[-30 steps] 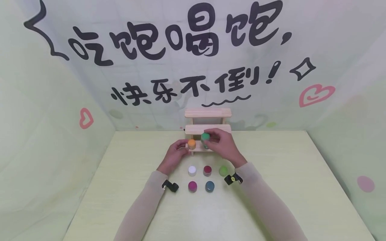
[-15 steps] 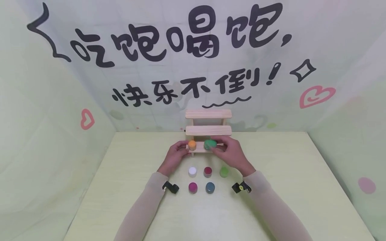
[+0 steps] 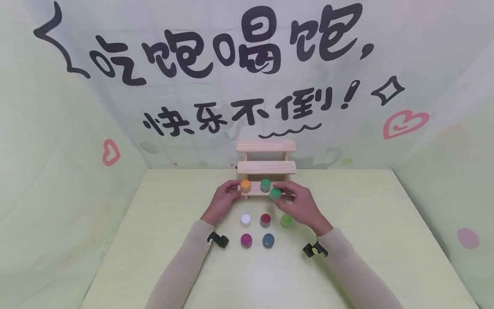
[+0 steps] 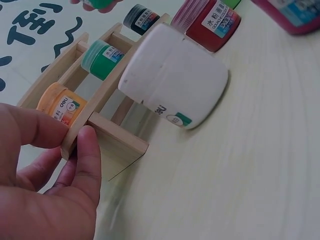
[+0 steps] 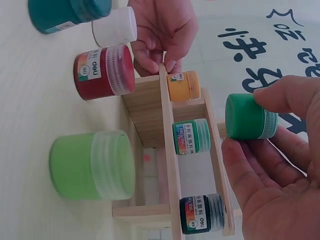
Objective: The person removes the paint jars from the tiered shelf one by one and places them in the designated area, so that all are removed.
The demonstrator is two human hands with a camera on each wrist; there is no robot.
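My left hand (image 3: 224, 198) grips the left end of the wooden tiered stand (image 3: 266, 167), thumb and fingers around the lowest step's edge in the left wrist view. An orange paint jar (image 3: 245, 186) sits upright on that step beside it. To its right on the same step stands a green paint jar (image 3: 265, 185), then a dark paint jar (image 5: 200, 215), hidden behind my right hand in the head view. My right hand (image 3: 302, 204) pinches a second green paint jar (image 5: 245, 116) between thumb and fingers, in front of the step's right part.
White (image 3: 245, 220), dark red (image 3: 265, 220) and light green (image 3: 286, 221) jars form a row before the stand. Magenta (image 3: 246, 240) and blue (image 3: 268, 240) jars stand closer to me. A printed cloth (image 3: 193, 146) hangs behind the table (image 3: 162, 206).
My right hand has moved right and toward me with its green jar, down from above the lowest step. The green jar on the step now shows uncovered. My left hand has stayed put.
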